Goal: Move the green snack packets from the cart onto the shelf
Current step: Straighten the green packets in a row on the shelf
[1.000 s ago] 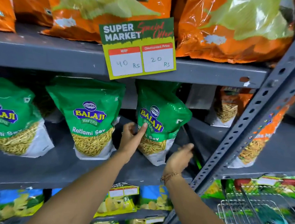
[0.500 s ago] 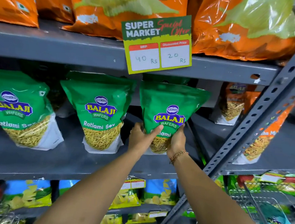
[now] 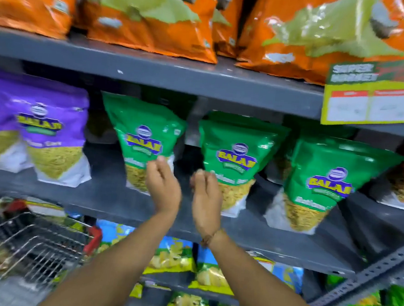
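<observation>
Three green Balaji snack packets stand upright on the grey middle shelf: a left one, a middle one and a right one. My left hand hovers in front of the left packet's lower right corner, fingers loosely apart, holding nothing. My right hand is beside it, in front of the middle packet's lower left corner, also empty. The wire cart with red corner guards sits at the lower left; what it holds is too blurred to name.
Purple Balaji packets fill the shelf's left end. Orange bags line the shelf above, with a price card hanging at the right. Yellow and blue packets sit on the lower shelf. A perforated upright post stands at right.
Both hands have let go of the right green packet, which now stands on the shelf, and drawn back. The view has swung left, bringing purple packets and the cart into sight.
</observation>
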A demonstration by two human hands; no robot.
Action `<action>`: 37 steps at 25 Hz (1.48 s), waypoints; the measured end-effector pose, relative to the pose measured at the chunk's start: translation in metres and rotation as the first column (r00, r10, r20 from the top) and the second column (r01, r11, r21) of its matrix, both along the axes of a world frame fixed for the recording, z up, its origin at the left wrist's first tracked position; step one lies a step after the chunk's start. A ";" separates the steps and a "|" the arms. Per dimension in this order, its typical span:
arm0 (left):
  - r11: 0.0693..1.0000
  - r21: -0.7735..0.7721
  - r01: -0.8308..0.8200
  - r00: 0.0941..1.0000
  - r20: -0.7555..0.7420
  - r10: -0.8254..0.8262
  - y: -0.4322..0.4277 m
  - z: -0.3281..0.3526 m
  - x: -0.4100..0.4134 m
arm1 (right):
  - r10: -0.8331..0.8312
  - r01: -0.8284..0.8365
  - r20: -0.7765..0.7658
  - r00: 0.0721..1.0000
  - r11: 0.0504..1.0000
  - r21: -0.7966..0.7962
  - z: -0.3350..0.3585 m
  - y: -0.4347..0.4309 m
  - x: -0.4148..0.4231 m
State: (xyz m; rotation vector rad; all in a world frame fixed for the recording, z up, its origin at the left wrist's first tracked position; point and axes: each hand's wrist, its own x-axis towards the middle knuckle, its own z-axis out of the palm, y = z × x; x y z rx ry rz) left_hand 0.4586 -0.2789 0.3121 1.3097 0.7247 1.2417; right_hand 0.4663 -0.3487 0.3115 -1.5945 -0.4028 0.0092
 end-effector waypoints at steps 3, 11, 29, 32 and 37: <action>0.977 -0.150 -0.153 0.988 0.013 0.157 0.093 0.016 -0.011 | -0.028 0.028 -0.010 1.000 0.999 0.041 0.027 0.073 0.018; 0.943 -0.084 0.323 0.939 -0.096 -0.330 0.201 0.027 0.004 | -0.063 0.165 -0.245 0.967 0.891 0.422 0.049 0.130 0.065; 0.867 0.155 0.473 0.818 -0.442 -0.367 0.087 -0.048 -0.048 | -0.653 0.709 -0.292 0.698 0.687 0.157 -0.025 0.032 0.026; 0.698 0.142 0.702 0.686 -0.400 -0.608 0.040 -0.015 -0.002 | -0.698 0.724 -0.197 0.688 0.679 0.126 -0.005 -0.009 0.068; 0.898 -0.018 0.439 0.863 -0.270 -0.427 0.023 0.031 0.080 | -0.573 0.595 -0.177 0.800 0.795 0.118 0.039 -0.049 0.140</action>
